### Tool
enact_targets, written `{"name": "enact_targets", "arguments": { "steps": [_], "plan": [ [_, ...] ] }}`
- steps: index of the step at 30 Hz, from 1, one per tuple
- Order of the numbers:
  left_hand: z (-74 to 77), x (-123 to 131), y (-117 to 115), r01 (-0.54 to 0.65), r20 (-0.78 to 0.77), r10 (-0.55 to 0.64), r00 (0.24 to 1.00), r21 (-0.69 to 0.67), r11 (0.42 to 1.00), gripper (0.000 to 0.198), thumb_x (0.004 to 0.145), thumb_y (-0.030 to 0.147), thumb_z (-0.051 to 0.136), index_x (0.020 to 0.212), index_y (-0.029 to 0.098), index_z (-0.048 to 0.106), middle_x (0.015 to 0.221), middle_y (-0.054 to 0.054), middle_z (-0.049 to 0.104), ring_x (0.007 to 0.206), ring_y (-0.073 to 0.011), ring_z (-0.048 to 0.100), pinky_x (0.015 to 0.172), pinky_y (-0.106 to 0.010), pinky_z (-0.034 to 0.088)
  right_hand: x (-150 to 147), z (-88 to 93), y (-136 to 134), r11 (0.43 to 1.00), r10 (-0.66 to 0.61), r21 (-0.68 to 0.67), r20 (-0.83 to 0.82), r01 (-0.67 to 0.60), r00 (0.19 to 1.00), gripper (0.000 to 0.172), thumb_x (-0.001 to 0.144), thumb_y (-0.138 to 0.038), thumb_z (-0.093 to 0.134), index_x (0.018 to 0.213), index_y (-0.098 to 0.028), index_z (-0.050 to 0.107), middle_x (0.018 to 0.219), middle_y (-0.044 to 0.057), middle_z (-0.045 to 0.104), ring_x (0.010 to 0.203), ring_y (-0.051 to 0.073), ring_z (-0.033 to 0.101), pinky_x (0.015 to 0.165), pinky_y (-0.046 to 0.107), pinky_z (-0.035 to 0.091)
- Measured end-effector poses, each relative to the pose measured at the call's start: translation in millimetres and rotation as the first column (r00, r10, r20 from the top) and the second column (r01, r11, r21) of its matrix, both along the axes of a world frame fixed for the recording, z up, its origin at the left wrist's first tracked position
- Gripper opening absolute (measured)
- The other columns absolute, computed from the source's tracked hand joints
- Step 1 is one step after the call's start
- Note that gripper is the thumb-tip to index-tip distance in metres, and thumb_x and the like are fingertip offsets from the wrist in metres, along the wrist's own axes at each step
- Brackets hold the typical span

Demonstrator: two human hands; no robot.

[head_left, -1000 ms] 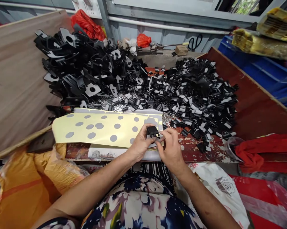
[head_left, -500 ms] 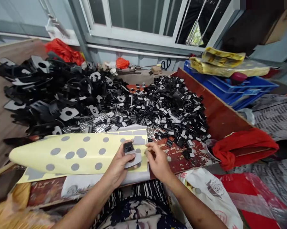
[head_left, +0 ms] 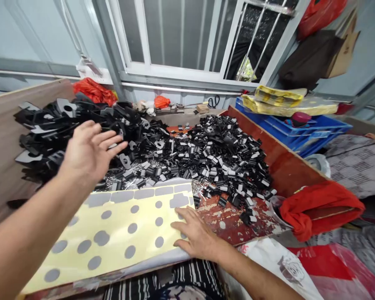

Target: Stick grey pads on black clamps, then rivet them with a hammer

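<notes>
My left hand (head_left: pixel 89 152) is raised in front of the heap of black parts with light grey plates (head_left: pixel 46 121) at the left. Its fingers are spread, palm showing, and nothing is in it. My right hand (head_left: pixel 196 235) lies over the right end of a yellow backing sheet (head_left: pixel 118 227), its fingers apart. Grey round spots (head_left: pixel 132 228) dot the sheet, and a row of grey cut shapes runs along its far edge. Beyond the sheet spreads a pile of small black and grey clips (head_left: pixel 218 152).
A wooden side board (head_left: pixel 34 98) bounds the worktop on the left, a reddish board (head_left: pixel 277 162) on the right. Outside that stands a blue crate (head_left: pixel 302 133) bearing yellow packets. A red cloth (head_left: pixel 321 208) hangs at the right. Scissors (head_left: pixel 214 101) lie by the wall.
My left hand has moved left and up, and the black clip with a grey plate is no longer in it. My right hand has spread onto the sheet. The view has tilted up.
</notes>
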State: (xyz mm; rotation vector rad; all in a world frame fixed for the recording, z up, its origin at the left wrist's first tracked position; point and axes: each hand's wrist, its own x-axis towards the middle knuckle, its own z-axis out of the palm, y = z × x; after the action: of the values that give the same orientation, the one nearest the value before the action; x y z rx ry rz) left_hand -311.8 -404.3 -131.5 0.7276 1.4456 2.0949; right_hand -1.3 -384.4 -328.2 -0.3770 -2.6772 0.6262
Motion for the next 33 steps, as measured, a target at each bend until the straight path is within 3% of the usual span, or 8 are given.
{"name": "enact_targets", "arguments": {
  "steps": [4,8,11,14,20,24,27,33],
  "plan": [
    [-80.1,62,-28,0.4,0.155,-0.369,0.917,-0.381,0.834,0.06,0.069,0.027,0.089,0.123,0.02,0.063,0.083,-0.003,0.074,0.067,-0.0195,0.069,0.064,-0.032,0.06,2,31.7,55,0.999,-0.017,0.022,-0.234,0.022,0.972,0.021,0.089,-0.029,0.072,0.109,-0.022,0.076,0.112,0.009,0.077,0.112,0.025,0.067,0.104,0.046,0.051],
    [-151.4,103,-61,0.613,0.42,-0.457,0.784,-0.407,0.677,0.056,0.074,0.037,0.09,0.121,0.018,0.066,0.078,-0.004,0.074,0.061,-0.0174,0.068,0.062,-0.03,0.061,27,89.2,166,0.836,-0.487,0.091,-0.334,0.541,0.807,0.016,0.094,-0.023,0.062,0.101,-0.023,0.077,0.104,0.008,0.078,0.101,0.024,0.066,0.097,0.043,0.05],
    [-163.2,98,-66,0.61,0.471,-0.424,0.774,-0.371,0.7,0.053,0.077,0.035,0.089,0.121,0.018,0.065,0.083,-0.006,0.076,0.068,-0.0183,0.072,0.07,-0.032,0.064,46,121.7,242,0.561,-0.735,0.179,-0.343,0.808,0.586,0.026,0.092,-0.018,0.059,0.114,-0.017,0.074,0.12,0.015,0.073,0.113,0.029,0.061,0.104,0.044,0.045],
    [-159.6,90,-64,0.588,0.494,-0.389,0.778,-0.354,0.727,0.05,0.082,0.027,0.085,0.124,0.016,0.061,0.085,-0.008,0.077,0.073,-0.0196,0.074,0.076,-0.033,0.065,51,134.2,277,0.481,-0.833,0.218,-0.188,0.849,0.521,0.029,0.088,-0.018,0.065,0.115,-0.013,0.073,0.114,0.016,0.073,0.106,0.029,0.063,0.096,0.04,0.047],
    [-158.2,93,-61,0.571,0.514,-0.378,0.77,-0.29,0.768,0.036,0.086,0.017,0.077,0.118,0.012,0.061,0.083,-0.01,0.076,0.071,-0.0182,0.073,0.071,-0.029,0.063,39,114.8,202,0.61,-0.696,0.283,-0.256,0.74,0.671,0.026,0.098,-0.018,0.052,0.11,-0.017,0.075,0.111,0.014,0.075,0.105,0.028,0.067,0.095,0.04,0.048],
    [-146.6,96,-64,0.68,0.634,-0.478,0.608,-0.105,0.726,0.046,0.09,0.03,0.076,0.13,0.015,0.06,0.101,-0.017,0.076,0.084,-0.0236,0.075,0.073,-0.033,0.063,18,74.6,85,0.921,-0.186,0.268,-0.338,0.284,0.922,0.03,0.101,-0.015,0.05,0.104,-0.027,0.077,0.109,0.004,0.08,0.103,0.021,0.071,0.107,0.045,0.05],
    [-138.0,104,-68,0.744,0.675,-0.52,0.524,-0.065,0.665,0.059,0.082,0.03,0.084,0.135,0.023,0.059,0.117,-0.015,0.072,0.092,-0.027,0.074,0.074,-0.039,0.065,-1,38.7,27,0.987,0.028,0.159,-0.295,0.02,0.955,0.027,0.1,-0.016,0.056,0.102,-0.033,0.077,0.111,-0.002,0.081,0.102,0.019,0.073,0.111,0.051,0.047],
    [-144.6,113,-66,0.628,0.427,-0.476,0.769,-0.365,0.687,0.049,0.07,0.021,0.086,0.113,0.025,0.062,0.086,0.002,0.061,0.064,-0.0148,0.062,0.059,-0.03,0.058,-10,6.3,53,0.948,-0.295,-0.21,-0.297,0.24,0.908,0.025,0.095,-0.015,0.06,0.111,-0.023,0.076,0.114,0.007,0.079,0.108,0.021,0.071,0.097,0.04,0.054]
  ]
}}
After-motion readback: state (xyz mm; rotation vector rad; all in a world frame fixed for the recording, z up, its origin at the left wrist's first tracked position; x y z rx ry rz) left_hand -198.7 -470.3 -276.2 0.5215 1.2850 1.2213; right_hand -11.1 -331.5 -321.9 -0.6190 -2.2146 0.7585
